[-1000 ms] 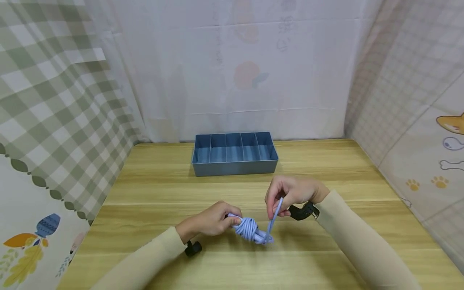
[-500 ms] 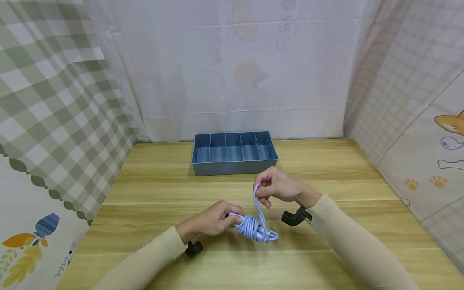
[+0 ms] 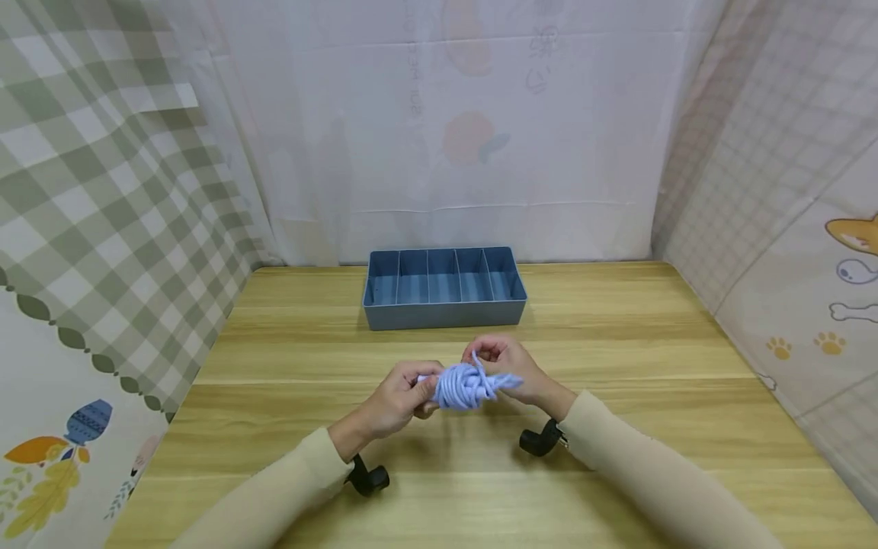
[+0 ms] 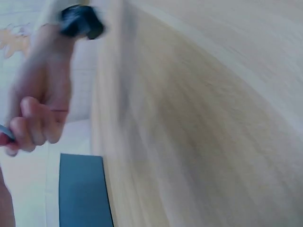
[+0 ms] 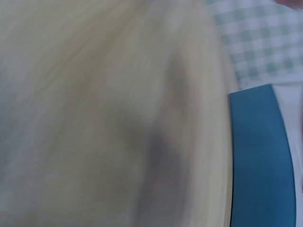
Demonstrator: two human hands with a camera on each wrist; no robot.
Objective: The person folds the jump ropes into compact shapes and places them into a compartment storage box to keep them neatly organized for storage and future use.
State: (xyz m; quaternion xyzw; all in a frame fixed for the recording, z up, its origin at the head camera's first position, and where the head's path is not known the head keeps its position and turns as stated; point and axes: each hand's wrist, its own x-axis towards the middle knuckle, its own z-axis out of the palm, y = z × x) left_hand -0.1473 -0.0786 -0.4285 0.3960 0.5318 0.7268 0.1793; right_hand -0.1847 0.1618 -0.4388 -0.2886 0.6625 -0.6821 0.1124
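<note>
A lavender cord [image 3: 458,387] is wound into a tight bundle, with looped ends poking out at both sides of the coils. My left hand [image 3: 392,402] grips the bundle's left end between thumb and fingers and holds it above the table. At its right side, my right hand [image 3: 516,369] is partly hidden behind the bundle and pinches the cord's free strand, which rises off the coils. The left wrist view shows that right hand [image 4: 40,111] with curled fingers and a bit of the cord [image 4: 6,133] between the fingertips. In the right wrist view the bundle does not show.
A blue-grey tray [image 3: 444,314] with several compartments stands at the back of the wooden table [image 3: 288,335]. Patterned cloths hang behind it and on both sides. A black wrist device [image 3: 369,479] sits on the left wrist, another [image 3: 540,439] on the right.
My right hand has swung the cord's strand from the right side of the bundle up and leftward, to behind it. The bundle has risen slightly in my left hand.
</note>
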